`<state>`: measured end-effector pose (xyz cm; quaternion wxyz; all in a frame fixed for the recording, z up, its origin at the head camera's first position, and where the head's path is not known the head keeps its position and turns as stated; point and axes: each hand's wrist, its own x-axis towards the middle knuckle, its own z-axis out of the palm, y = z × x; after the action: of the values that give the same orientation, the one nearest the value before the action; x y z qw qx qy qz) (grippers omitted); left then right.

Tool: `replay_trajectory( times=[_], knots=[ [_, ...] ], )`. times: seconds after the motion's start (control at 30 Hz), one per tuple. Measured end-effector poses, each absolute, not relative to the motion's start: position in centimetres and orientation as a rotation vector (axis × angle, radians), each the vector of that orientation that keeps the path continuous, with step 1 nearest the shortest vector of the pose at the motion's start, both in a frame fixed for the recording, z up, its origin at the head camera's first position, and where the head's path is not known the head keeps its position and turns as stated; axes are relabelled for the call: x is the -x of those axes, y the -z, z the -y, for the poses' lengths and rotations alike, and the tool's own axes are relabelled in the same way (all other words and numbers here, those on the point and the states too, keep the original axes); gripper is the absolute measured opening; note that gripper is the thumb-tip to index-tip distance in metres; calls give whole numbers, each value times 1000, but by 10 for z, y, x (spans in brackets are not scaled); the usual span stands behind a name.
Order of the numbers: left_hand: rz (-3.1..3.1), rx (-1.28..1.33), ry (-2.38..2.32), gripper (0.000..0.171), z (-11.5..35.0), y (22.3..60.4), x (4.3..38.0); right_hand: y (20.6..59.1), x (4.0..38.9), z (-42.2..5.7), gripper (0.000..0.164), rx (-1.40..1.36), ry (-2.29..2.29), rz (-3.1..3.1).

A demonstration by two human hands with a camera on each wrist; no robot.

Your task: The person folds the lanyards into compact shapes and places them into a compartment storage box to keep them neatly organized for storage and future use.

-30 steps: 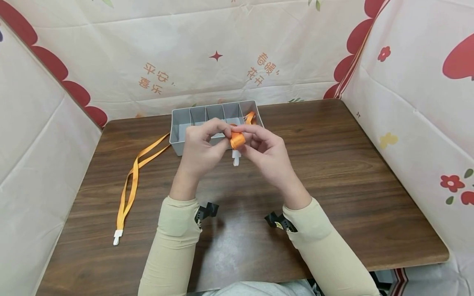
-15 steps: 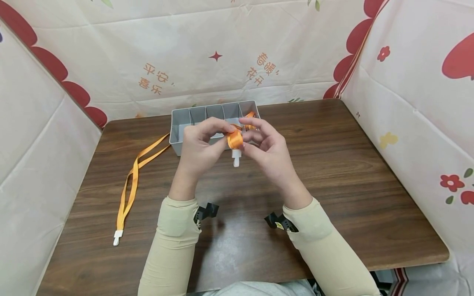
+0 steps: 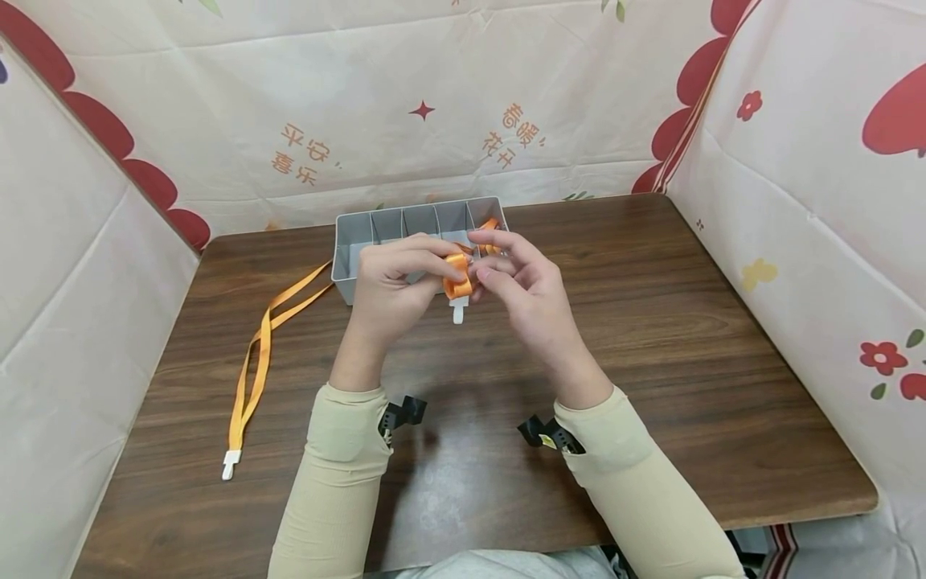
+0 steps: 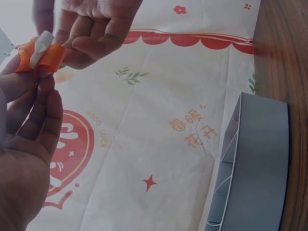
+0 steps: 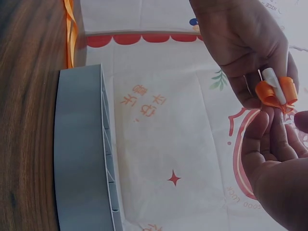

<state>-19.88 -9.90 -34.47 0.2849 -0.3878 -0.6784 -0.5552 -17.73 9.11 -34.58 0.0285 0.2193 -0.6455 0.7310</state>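
Observation:
Above the front of the box, my left hand (image 3: 398,277) pinches a rolled-up orange lanyard (image 3: 456,277) between thumb and fingers. The lanyard's white plastic clip (image 3: 459,310) hangs below the roll; in the right wrist view the clip (image 5: 272,85) lies across the orange loops. Close on the roll's right side is my right hand (image 3: 524,285), its fingers loosely bent and the fingertips at the strap. Whether they press it is hard to tell. A second orange lanyard (image 3: 263,346) lies stretched along the table's left side, its white clip (image 3: 230,464) toward the front.
A grey divided box (image 3: 354,241) stands at the back of the brown wooden table (image 3: 651,338). Orange strap (image 3: 490,233) shows in its rightmost compartment. Printed white cloth (image 3: 405,72) walls the table at the back and both sides.
The right fingers have eased away from the roll, and the right thumb has lifted off. My left fingers have shifted over the roll, which has turned slightly. The box and second lanyard have stayed put.

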Motion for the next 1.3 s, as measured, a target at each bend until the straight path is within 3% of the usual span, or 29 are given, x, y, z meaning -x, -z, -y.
replay_trajectory(
  times=[1.17,1.3],
  knots=[
    [1925,998,1408,23,104,352,197,345,179,-93,48,-653,-2228,2083],
    [1921,995,1460,16,102,353,197,346,181,-92,47,-644,-2218,2091]
  ],
)
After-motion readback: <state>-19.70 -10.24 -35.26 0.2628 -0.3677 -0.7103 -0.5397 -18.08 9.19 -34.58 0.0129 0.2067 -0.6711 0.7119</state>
